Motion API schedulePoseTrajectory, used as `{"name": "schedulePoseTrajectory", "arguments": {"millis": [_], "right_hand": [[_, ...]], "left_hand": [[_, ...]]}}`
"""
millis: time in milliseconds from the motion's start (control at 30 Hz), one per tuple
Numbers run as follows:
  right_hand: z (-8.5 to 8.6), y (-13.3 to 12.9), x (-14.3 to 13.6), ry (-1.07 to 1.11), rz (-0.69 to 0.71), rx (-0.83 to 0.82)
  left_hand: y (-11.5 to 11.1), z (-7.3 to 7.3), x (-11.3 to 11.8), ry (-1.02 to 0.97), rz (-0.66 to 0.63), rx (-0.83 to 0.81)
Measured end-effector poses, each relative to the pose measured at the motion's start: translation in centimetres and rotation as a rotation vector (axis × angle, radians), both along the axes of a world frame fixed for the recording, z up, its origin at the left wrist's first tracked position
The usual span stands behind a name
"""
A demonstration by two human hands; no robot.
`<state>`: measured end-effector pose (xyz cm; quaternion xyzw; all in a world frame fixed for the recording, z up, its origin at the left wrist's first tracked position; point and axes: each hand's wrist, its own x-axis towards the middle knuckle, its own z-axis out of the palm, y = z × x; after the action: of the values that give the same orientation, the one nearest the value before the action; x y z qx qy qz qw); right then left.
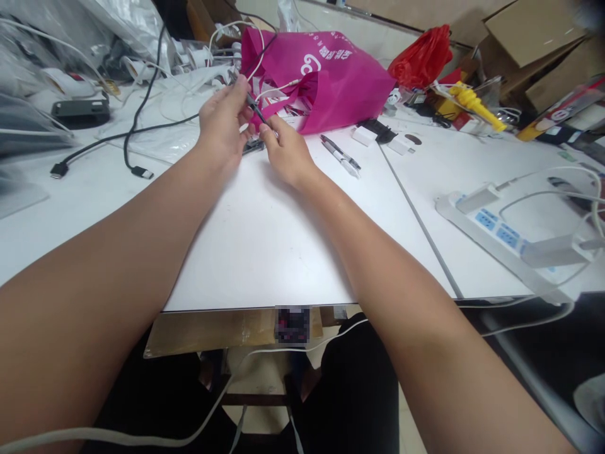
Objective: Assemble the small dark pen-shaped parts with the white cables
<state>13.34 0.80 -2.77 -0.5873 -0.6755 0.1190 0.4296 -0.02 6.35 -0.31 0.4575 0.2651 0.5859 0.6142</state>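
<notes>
A slim dark object (256, 109) was held up
The left hand (223, 120) and right hand (289, 151) pinched it, near the pink bag (352, 88).

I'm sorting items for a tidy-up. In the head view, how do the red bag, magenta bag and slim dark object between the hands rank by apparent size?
1. Magenta bag
2. Red bag
3. Slim dark object

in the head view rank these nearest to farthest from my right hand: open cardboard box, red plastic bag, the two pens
Measured from the right hand:
1. Two pens: just to its right.
2. Red plastic bag: farther right, towards the back.
3. Open cardboard box: far right, at the back.
</notes>
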Motion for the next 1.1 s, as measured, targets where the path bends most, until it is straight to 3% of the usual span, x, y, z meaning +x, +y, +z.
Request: {"name": "schedulePoseTrajectory", "arguments": {"millis": [200, 367, 600, 767, 1100], "right_hand": [[0.2, -0.9, -0.4, 0.047, 0.035, -0.024], [0.7, -1.8, -0.7, 0.129, -0.007, -0.030], [1.0, -1.9, -0.9, 0.166, -0.041, -0.022], [0.8, -1.7, -0.9, 0.163, -0.029, -0.032], [1.0, -1.5, -0.9, 0.219, -0.031, -0.031]], "left_hand": [[2.9, -0.3, -1.7, -0.024, 0.126, -0.137], [4.5, -0.8, -2.4, 0.117, 0.109, -0.082], [1.8, -0.8, 0.5, -0.022, -0.050, -0.063], [-0.2, -1.2, 1.8, 0.017, 0.022, 0.031], [-0.9, -1.3, 1.5, 0.171, 0.024, 0.078]]}}
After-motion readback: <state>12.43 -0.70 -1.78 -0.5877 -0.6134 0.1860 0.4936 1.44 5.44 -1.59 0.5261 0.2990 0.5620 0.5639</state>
